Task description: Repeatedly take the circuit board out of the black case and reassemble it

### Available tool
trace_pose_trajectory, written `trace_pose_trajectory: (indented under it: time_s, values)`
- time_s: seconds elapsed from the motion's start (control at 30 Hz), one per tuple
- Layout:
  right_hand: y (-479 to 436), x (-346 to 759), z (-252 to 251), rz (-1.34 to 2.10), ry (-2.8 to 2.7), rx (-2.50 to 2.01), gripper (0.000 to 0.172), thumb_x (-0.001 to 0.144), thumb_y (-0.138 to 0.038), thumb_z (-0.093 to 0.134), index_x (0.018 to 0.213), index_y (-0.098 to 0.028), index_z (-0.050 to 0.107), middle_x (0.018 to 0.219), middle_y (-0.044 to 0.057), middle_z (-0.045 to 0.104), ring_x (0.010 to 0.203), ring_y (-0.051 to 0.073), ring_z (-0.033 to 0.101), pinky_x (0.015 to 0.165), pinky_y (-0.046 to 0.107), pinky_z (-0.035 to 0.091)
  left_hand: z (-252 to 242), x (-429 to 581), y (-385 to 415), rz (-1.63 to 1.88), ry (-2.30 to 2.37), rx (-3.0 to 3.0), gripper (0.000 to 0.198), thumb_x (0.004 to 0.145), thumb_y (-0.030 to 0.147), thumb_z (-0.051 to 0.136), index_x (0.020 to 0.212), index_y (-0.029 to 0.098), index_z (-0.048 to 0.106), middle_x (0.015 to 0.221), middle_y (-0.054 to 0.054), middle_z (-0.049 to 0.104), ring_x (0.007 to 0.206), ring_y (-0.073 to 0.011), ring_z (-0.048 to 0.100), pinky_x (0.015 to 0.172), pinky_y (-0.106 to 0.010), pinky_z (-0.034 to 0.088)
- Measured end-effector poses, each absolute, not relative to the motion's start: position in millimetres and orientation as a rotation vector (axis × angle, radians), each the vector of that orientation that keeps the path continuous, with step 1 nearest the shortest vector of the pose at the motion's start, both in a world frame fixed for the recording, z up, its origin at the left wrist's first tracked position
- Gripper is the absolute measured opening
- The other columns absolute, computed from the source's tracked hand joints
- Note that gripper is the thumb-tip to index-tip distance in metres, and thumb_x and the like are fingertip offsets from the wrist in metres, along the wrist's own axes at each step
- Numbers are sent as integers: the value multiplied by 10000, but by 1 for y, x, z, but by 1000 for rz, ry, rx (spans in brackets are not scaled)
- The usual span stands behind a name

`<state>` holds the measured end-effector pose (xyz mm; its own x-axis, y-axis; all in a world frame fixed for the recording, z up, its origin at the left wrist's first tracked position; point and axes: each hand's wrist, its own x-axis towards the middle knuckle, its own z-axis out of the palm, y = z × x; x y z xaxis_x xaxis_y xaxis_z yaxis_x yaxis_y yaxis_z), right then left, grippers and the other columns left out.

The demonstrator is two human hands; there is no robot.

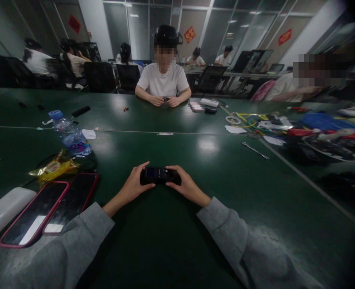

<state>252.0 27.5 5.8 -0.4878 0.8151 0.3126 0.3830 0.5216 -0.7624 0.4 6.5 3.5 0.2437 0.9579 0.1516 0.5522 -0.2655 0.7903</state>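
Note:
A small black device with a little screen [158,175] lies sideways between my two hands, low over the green table or resting on it; I cannot tell which. Its left end is gripped by my left hand [131,184], thumb on the near side and fingers on the far side. Around the right end my right hand [187,185] closes in the same way. White and bluish marks show on the screen, too small to read. Two phones with red-pink edges [37,212] [75,196] lie left of my left forearm.
At left are a white power bank [7,210], a yellow packet [55,168] and a tilted water bottle [72,134]. A wrench [255,150] lies at right, before piled cables and cloth [325,128]. Across the table [153,146] sits a person in a white shirt [164,78].

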Motion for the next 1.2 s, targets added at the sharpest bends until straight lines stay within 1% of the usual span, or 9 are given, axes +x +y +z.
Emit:
trace_pose_trajectory:
  time_s: [0.2,0.37,0.5,0.57,0.7,0.8,0.87,1.03,1.2]
  values:
    - [26,252,7,840,-2086,-959,555,795,-217,709,1286,-276,455,1193,62,566,1117,225,568,969,456,478,6,1,5,808,1419,1918,757,739,387,740,1394,282,375,1342,-113,429,1232,-294,472,1028,-540,404]
    - [24,252,9,796,-2117,-941,563,789,-207,714,1283,-282,454,1207,63,565,1132,232,562,966,463,481,7,2,5,818,1391,1914,722,723,390,752,1357,284,424,1308,-108,456,1188,-293,509,992,-559,431]
    - [23,252,10,784,-2130,-915,559,789,-193,709,1277,-289,453,1214,59,561,1143,230,555,978,463,473,10,2,5,806,1362,1929,744,688,462,769,1335,281,450,1284,-109,474,1172,-295,513,985,-537,440]
    - [23,252,11,797,-2135,-895,555,789,-184,704,1273,-287,453,1212,55,559,1145,227,554,987,463,467,11,2,5,773,1357,1938,730,713,520,729,1344,293,443,1288,-111,472,1173,-299,507,975,-531,444]
    - [22,252,12,823,-2125,-874,544,783,-168,697,1261,-269,458,1204,61,538,1118,226,556,959,451,484,12,2,6,758,1368,1941,609,832,596,549,1348,287,453,1261,-118,489,1129,-292,520,954,-517,447]
    - [22,252,12,836,-2124,-867,539,785,-165,692,1261,-262,457,1204,70,518,1119,230,545,955,448,484,11,2,7,774,1364,1924,506,932,584,336,1323,302,491,1248,-100,509,1154,-272,502,998,-512,406]
    - [23,252,12,834,-2124,-860,540,783,-163,694,1258,-262,456,1204,71,514,1124,234,539,960,453,480,11,2,7,787,1370,1905,498,955,567,270,1306,310,512,1228,-88,521,1157,-256,502,1016,-499,391]
    - [22,251,13,844,-2123,-886,545,782,-160,694,1258,-267,451,1198,67,521,1112,236,547,952,461,486,15,5,7,812,1395,1841,466,955,553,310,1243,295,570,1197,-75,541,1150,-238,512,1029,-466,388]
    - [21,250,14,904,-2094,-909,536,796,-161,683,1264,-276,447,1227,62,525,1150,234,546,999,472,462,14,7,8,826,1423,1769,460,950,549,334,1177,262,613,1185,-71,562,1151,-239,516,1030,-452,392]
